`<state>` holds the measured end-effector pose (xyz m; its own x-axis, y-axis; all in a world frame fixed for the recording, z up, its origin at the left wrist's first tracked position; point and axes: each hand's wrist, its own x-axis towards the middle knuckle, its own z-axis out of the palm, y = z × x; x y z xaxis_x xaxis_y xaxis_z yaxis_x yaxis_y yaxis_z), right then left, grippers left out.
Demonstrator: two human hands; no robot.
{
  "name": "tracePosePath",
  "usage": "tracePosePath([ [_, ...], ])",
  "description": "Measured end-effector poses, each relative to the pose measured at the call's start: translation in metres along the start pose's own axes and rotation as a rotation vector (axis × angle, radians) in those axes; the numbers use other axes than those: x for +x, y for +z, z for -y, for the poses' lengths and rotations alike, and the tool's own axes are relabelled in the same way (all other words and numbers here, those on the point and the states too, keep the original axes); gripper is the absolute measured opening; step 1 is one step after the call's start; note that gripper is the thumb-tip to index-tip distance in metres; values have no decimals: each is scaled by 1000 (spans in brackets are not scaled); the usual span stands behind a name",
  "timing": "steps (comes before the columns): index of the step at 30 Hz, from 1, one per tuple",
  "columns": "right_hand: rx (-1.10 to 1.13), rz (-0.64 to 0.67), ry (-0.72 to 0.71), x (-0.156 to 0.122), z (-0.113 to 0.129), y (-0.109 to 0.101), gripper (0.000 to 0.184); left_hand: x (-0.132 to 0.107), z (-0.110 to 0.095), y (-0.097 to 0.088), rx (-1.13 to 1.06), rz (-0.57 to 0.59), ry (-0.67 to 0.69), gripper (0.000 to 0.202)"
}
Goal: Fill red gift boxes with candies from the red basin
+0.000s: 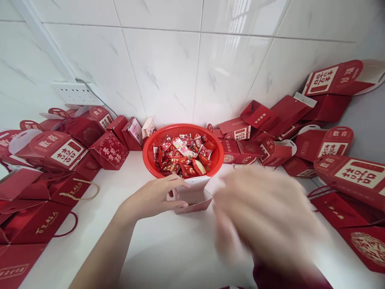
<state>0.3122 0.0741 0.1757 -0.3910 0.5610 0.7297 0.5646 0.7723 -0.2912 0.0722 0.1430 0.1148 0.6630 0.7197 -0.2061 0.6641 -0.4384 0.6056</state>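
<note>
My left hand [156, 198] grips the left side of a small open candy box [197, 207], with the thumb at its front edge and the fingers at its back. The box stands on the white table, its pale inside facing up and its flap raised at the back. My right hand [261, 212] is smeared by motion just right of the box, so its fingers cannot be made out. Right behind the box sits a red plastic basket [146, 154] full of wrapped candies [183, 154], mostly red and some white-pink.
Red gift boxes with gold and white lettering are piled on the left [64, 156] and on the right [357, 176]. Some have cord handles. Behind the white table [168, 249] rises a tiled wall [162, 72] with a power strip [76, 93] and cable at left.
</note>
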Motion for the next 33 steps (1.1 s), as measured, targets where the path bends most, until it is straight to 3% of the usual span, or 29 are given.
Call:
tracePosePath([
  [2, -85, -80, 18, 31, -47, 30, 30, 0, 0, 0, -2, -6, 2, 39],
  [3, -85, -11, 92, 45, -71, 47, 28, -1, -1, 0, -3, -4, -7, 40],
  [5, 9, 328, 150, 63, -114, 82, 20, -2, -3, -1, -12, 7, -30, 40],
  [6, 29, 514, 200, 67, -132, 99, 26, -3, -3, -1, -18, 7, -40, 40],
  [7, 32, 611, 222, 67, -146, 114, 30, -3, -4, -1, -20, 8, -44, 39],
  [12, 41, 875, 297, 46, -176, 166, 63, -4, -6, -2, 1, 3, -36, 35],
  [14, 50, 889, 313, 41, -179, 173, 58, -4, -7, -1, 1, 4, -37, 35],
  [18, 118, 787, 307, 38, -181, 164, 26, -3, -7, -1, -10, 12, -39, 38],
  [24, 243, 374, 342, 18, -161, 126, 19, -2, -4, 0, 32, 6, -34, 39],
  [28, 668, 108, 407, 1, -135, 98, 8, -1, -3, 0, 28, 5, -21, 42],
  [31, 918, 124, 430, -6, -113, 78, 9, -1, -3, 0, 38, -1, 5, 44],
  [33, 921, 214, 410, -7, -99, 66, 7, 0, -3, 0, 36, -11, 21, 48],
])
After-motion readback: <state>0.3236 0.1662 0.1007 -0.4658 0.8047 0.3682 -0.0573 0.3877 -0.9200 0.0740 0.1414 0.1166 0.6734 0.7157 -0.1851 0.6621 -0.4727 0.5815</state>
